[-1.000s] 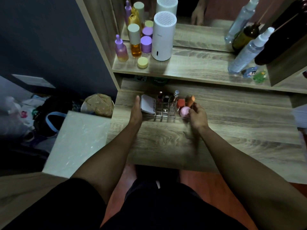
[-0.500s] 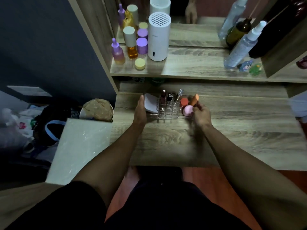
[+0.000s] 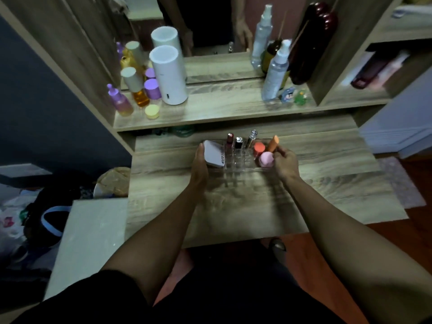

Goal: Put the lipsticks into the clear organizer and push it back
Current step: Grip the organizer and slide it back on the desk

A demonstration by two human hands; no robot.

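Organizer, clear acrylic [image 3: 236, 166], gridded compartments; sits at centre frame on the wooden desk top [image 3: 327, 188], near its back edge. Contents: three lipsticks standing upright in the rear cells, a dark red one [image 3: 229, 139], a black-and-silver one [image 3: 238, 143] and a clear-capped one [image 3: 252, 136]; white compact [image 3: 213, 153] leaning at the left end; coral round sponge [image 3: 259, 148], pink round sponge [image 3: 266, 159] and orange tube [image 3: 273, 143] at the right end. Left hand [image 3: 199, 168]: flat against the organizer's left end, thumb along the compact. Right hand [image 3: 285, 163]: curled at the right end, fingertips touching the orange tube and pink sponge. Upper shelf [image 3: 222, 111], above: white cylinder [image 3: 168, 76], purple and amber bottles at upper left, spray bottle [image 3: 275, 73] at upper right.
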